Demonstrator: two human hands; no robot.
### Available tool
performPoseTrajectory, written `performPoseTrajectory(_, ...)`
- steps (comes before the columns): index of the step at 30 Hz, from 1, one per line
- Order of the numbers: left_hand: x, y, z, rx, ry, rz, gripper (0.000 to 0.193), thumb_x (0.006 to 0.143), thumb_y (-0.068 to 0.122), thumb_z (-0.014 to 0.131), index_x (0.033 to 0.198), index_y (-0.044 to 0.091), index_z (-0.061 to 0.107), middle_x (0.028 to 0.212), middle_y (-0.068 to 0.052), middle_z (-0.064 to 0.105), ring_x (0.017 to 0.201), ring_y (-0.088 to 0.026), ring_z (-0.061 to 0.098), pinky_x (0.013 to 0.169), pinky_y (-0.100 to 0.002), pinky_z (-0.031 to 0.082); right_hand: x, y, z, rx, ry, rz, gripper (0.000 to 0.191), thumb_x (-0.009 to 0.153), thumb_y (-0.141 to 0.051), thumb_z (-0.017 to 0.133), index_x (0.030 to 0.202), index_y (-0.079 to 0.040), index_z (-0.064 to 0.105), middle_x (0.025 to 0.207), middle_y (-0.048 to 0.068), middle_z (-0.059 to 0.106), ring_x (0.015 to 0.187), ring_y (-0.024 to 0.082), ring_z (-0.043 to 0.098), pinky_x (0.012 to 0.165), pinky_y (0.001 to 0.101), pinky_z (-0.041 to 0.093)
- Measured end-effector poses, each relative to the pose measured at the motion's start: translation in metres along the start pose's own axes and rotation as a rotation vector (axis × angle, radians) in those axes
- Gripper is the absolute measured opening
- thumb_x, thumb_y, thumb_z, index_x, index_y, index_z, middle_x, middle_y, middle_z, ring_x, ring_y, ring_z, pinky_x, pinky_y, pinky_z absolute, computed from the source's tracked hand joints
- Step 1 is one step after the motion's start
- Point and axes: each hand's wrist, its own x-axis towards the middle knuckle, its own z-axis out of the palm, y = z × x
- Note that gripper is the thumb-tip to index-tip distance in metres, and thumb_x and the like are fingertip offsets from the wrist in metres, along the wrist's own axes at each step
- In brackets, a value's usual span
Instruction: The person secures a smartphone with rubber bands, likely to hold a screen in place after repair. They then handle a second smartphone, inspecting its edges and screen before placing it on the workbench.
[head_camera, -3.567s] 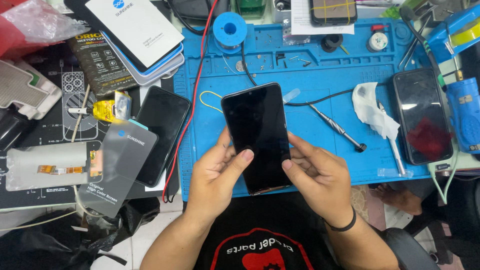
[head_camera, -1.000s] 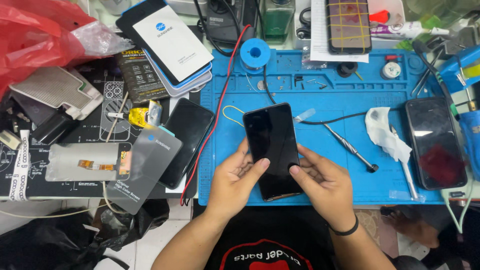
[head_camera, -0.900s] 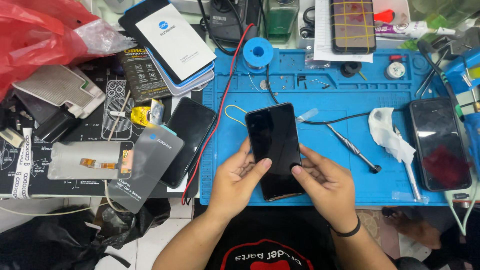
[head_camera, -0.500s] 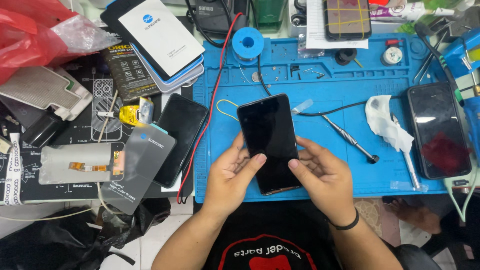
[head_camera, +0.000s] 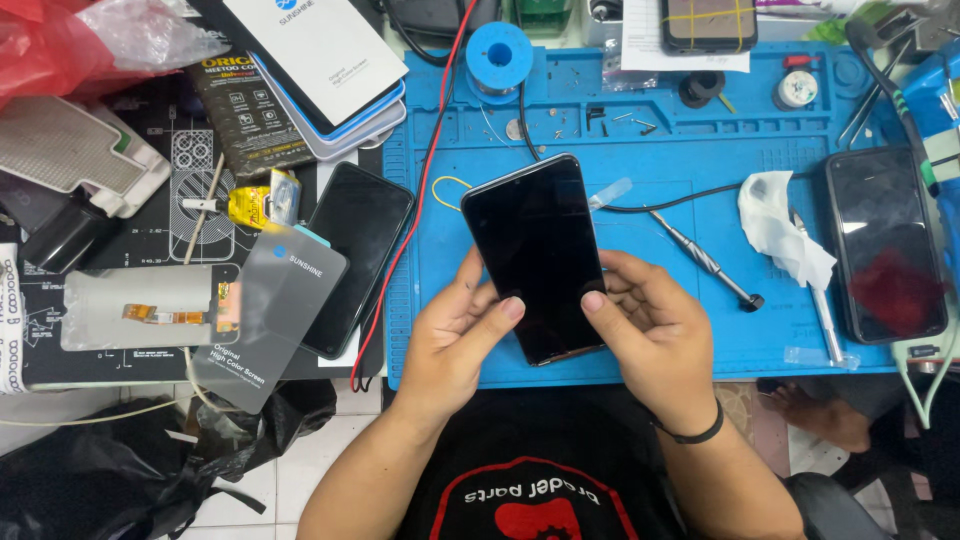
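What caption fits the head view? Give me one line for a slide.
Both hands, left hand and right hand, hold a dark-screened phone above a blue work mat.

i see left hand (head_camera: 455, 345) and right hand (head_camera: 650, 335) gripping black phone (head_camera: 535, 258), thumbs on glass | blue mat (head_camera: 660, 150) under | screwdriver (head_camera: 705, 260) at 3 o'clock

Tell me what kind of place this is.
Most likely a phone repair bench: a blue repair mat carries a screwdriver and a solder spool, and both hands hold a dark phone.
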Motion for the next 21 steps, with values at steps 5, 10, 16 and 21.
performPoseTrajectory(5, -0.0009, -0.0002, -0.0002, -0.002, 0.007, -0.003, 0.068, 0.105, -0.003, 0.053, 0.165, -0.002, 0.021, 0.146, -0.019, 0.059, 0.136, -0.023, 0.057, 0.118, -0.036, 0.043, 0.0008, -0.0008, 0.0011, -0.079, 0.011, -0.01, 0.038, 0.097, 0.001, 0.067, 0.135, 0.004, 0.06, 0.114, 0.01, 0.073, 0.103, 0.014, 0.07, 0.092, 0.0264, 0.057)
performPoseTrajectory(10, -0.0008, -0.0012, -0.0004, 0.018, 0.019, -0.002, 0.068, 0.105, -0.003, 0.053, 0.165, -0.002, 0.021, 0.146, -0.019, 0.06, 0.136, -0.024, 0.058, 0.118, -0.037, 0.044, 0.0011, -0.0012, 0.0009, -0.032, -0.001, -0.009, 0.038, 0.097, 0.001, 0.067, 0.135, 0.005, 0.06, 0.117, 0.011, 0.072, 0.107, 0.015, 0.07, 0.095, 0.0279, 0.057)
performPoseTrajectory(16, -0.0011, -0.0021, 0.0001, 0.011, 0.033, 0.002, 0.069, 0.104, -0.003, 0.053, 0.165, -0.002, 0.021, 0.146, -0.019, 0.059, 0.136, -0.023, 0.057, 0.118, -0.036, 0.043, 0.0014, -0.0011, 0.0013, 0.032, -0.03, -0.015, 0.039, 0.097, 0.003, 0.066, 0.136, 0.005, 0.058, 0.12, 0.013, 0.071, 0.111, 0.017, 0.07, 0.098, 0.0295, 0.058)
performPoseTrajectory(21, -0.0004, -0.002, -0.0001, 0.002, 0.04, 0.0, 0.069, 0.104, -0.003, 0.053, 0.165, -0.002, 0.022, 0.145, -0.02, 0.059, 0.135, -0.023, 0.058, 0.117, -0.036, 0.043, 0.0029, -0.0026, 0.0019, 0.033, -0.028, 0.005, 0.04, 0.096, 0.005, 0.065, 0.136, 0.006, 0.058, 0.121, 0.013, 0.071, 0.111, 0.017, 0.069, 0.098, 0.0295, 0.057)
